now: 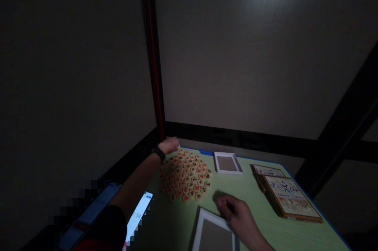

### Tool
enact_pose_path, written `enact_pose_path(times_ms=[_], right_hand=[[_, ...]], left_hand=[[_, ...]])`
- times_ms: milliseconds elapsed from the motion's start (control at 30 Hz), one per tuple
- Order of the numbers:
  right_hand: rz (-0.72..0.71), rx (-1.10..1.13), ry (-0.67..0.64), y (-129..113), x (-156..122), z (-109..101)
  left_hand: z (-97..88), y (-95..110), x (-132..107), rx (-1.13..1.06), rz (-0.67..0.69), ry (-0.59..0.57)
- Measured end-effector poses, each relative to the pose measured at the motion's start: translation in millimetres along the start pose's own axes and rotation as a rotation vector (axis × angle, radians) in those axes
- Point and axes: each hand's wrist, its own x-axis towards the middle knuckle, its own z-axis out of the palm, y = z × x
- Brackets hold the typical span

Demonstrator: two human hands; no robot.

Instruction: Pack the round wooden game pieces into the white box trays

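Note:
Round, pale Chinese chess pieces (186, 176), marked with red and black characters, lie packed together in one layer on the table. Past their far left edge, my left hand (169, 145), with a dark band on its wrist, has its fingers closed on what looks like a single chess piece (178, 147). My right hand (236, 213) is held near the corner of the closer shallow white-rimmed box tray (202, 223). Its fingers are curled together, and whatever may be in them is hidden.
A second white-rimmed tray (217, 163) sits at the back edge of the green tabletop (251, 188). Printed Chinese chess boxes (291, 198) lie on the right. At the lower left, a lit phone screen (138, 213) shows beside my left arm. Walls stand close behind the table.

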Motion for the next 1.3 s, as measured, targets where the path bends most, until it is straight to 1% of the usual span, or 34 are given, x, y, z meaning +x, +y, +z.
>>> enact_pose_path(times_ms=[100,167,200,267,300,333,400,433,500,600,667,800,900,1000,1133,1300], right_hand=[[-0.028,0.014,-0.024,-3.5,-1.4,-3.2],[-0.097,0.008,-0.081,-8.9,-3.1,-8.5],[-0.151,-0.005,-0.119,-11.8,-3.8,-11.8],[-0.270,-0.047,-0.184,-16.6,-4.3,-18.4],[-0.310,-0.069,-0.214,-18.2,-3.9,-21.1],[-0.336,-0.088,-0.234,-19.1,-3.2,-23.2],[-0.358,-0.110,-0.245,-19.6,-1.3,-25.3],[-0.365,-0.114,-0.244,-19.5,-0.2,-25.5],[-0.382,-0.120,-0.243,-19.1,1.5,-24.9],[-0.403,-0.151,-0.239,-19.6,2.4,-24.5],[-0.404,-0.185,-0.220,-21.5,1.2,-25.1],[-0.430,-0.285,-0.213,-29.8,-5.8,-25.6],[-0.471,-0.401,-0.227,-39.4,-10.2,-21.5],[-0.470,-0.513,-0.234,-47.6,-8.7,-13.5],[-0.496,-0.571,-0.240,-50.0,-0.2,-4.4],[-0.591,-0.568,-0.275,-47.5,9.3,-5.5]], left_hand=[[-15.5,16.1,-20.2,-0.023,0.083,0.064],[-17.9,36.6,-41.0,-0.051,0.175,0.093],[-15.7,49.1,-53.6,-0.087,0.261,0.150],[-5.9,75.3,-81.7,-0.126,0.453,0.218],[0.8,87.8,-96.1,-0.143,0.536,0.230],[8.0,99.1,-110.1,-0.174,0.599,0.217],[21.8,116.9,-134.0,-0.209,0.650,0.143],[27.6,123.2,-143.0,-0.207,0.651,0.106],[36.6,130.8,-154.5,-0.174,0.617,0.072],[43.6,133.3,-158.3,-0.121,0.564,0.073],[45.1,131.5,-156.4,-0.140,0.564,0.089],[46.3,121.4,-151.1,-0.328,0.562,0.118],[51.0,111.0,-148.3,-0.455,0.468,0.142],[59.0,104.2,-148.8,-0.532,0.349,0.148],[65.5,104.6,-154.0,-0.632,0.267,0.096],[64.7,109.1,-156.1,-0.713,0.246,0.081]])
